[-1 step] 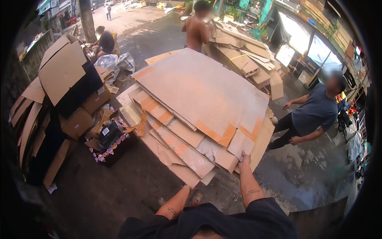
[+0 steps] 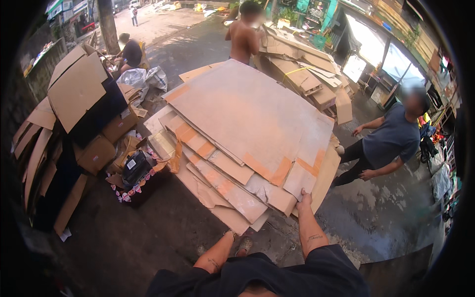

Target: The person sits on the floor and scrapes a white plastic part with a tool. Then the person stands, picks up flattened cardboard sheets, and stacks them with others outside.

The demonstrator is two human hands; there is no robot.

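A thick stack of flattened cardboard (image 2: 247, 121) fills the middle of the view, its layers fanned toward me and bound with strips of brown tape. My right hand (image 2: 304, 198) grips the near right edge, thumb on top and fingers curled beneath. Under the near left corner reaches my left hand (image 2: 230, 233); only the wrist side shows, and its fingers are hidden by the cardboard.
Folded cardboard (image 2: 76, 89) leans in a pile at left, beside a box of odds and ends (image 2: 136, 173). Another cardboard bundle (image 2: 297, 74) lies beyond, near a bare-backed person (image 2: 242, 37). A person in a grey shirt (image 2: 393, 131) stands at right on wet ground; one sits far left (image 2: 131, 52).
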